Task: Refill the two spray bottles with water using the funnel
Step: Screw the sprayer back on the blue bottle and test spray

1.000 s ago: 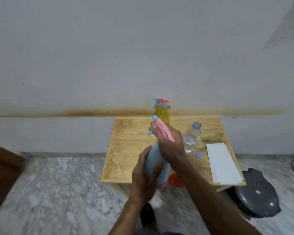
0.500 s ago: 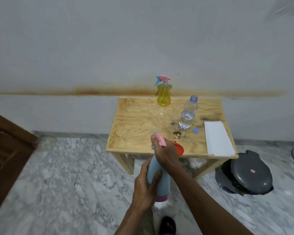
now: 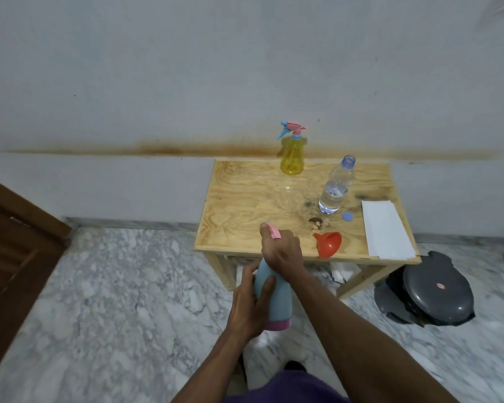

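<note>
I hold a light blue spray bottle with a pink base in front of the table, off its near edge. My left hand wraps its body and my right hand grips the pink spray head on top. A yellow spray bottle with a pink and blue head stands at the table's back edge. An open clear water bottle, partly full, stands to its right, with its blue cap beside it. An orange funnel lies on its side near the front edge.
The small wooden table stands against a stained white wall. A white sheet of paper lies on its right side. A dark grey lidded bin sits on the marble floor to the right. A brown wooden door is at the left.
The view has pulled back from the table. The blue bottle in both hands has come off the table towards me, and the orange funnel behind it is now uncovered.
</note>
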A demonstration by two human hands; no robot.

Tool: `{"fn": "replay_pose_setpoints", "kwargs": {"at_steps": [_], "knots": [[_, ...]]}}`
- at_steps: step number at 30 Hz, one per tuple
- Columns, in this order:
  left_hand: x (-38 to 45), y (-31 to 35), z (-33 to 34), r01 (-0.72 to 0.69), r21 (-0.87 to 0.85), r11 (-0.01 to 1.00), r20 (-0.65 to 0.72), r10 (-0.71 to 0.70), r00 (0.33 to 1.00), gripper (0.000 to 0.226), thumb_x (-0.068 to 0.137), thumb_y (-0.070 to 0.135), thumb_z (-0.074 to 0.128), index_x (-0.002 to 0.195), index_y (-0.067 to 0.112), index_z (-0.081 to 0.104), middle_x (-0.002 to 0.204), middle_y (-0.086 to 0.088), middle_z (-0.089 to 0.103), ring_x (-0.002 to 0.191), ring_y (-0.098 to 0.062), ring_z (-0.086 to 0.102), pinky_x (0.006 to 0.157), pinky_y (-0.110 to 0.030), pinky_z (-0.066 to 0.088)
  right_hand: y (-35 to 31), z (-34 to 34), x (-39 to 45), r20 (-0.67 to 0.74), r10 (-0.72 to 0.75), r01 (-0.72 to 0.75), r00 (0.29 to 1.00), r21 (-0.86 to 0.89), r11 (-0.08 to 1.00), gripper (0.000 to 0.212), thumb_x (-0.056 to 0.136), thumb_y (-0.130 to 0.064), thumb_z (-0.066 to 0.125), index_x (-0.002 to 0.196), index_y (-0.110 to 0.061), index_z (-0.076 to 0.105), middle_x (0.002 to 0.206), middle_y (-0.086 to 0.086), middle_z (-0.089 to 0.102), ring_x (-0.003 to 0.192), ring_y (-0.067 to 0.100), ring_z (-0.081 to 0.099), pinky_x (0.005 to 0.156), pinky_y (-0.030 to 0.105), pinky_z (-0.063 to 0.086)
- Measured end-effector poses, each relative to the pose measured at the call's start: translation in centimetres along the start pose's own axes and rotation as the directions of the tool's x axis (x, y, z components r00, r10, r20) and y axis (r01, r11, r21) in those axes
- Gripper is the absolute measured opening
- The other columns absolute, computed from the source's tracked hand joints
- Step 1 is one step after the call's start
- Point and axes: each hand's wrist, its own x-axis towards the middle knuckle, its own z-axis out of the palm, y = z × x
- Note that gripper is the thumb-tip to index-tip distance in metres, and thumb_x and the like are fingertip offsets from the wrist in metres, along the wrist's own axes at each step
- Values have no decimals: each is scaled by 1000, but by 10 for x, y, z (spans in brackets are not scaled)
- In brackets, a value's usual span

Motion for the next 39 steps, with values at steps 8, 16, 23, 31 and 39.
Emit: {"fn": "replay_pose_setpoints", "kwargs": {"at_steps": [8,16,23,31,39], "knots": [[2,-7,-8,2,19,1000,37,-3,999,38,92,56,56,122,37,43,107,11,66,87,6,67,61,-17,53,0,7,-2,34,7,-5,999,-68,998,52,98,-48,36,87,-8,66,98,18,70,101,40,58,94,44,43],[6,0,15,-39,11,999,112,38,993,60,79,71,50,125,33,45,108,11,66,90,3,68,68,-21,57,6,-26,-5,-71,93,-95,993,-37,995,54,98,-51,41,109,-4,65,108,19,63,109,38,56,97,41,44],[4,4,30,-34,22,999,131,31,991,59,82,68,51,127,30,45,106,13,65,89,5,67,70,-24,59,19,-37,1,-97,117,-121,988,-29,992,58,95,-56,44,79,-7,70,82,10,70,81,31,62,75,36,47],[9,9,50,-23,5,1000,167,22,986,36,94,52,58,124,34,47,106,10,68,88,0,69,71,-28,60,25,-63,2,-117,126,-136,985,-82,987,55,103,-44,39,128,1,55,131,26,56,126,40,48,108,41,36],[4,15,64,-19,-13,1000,175,20,984,62,78,73,51,126,34,49,110,6,69,90,-2,70,67,-22,56,36,-74,11,-70,172,-175,983,-41,984,59,99,-50,39,134,-4,50,139,22,49,132,39,39,106,41,32]]}}
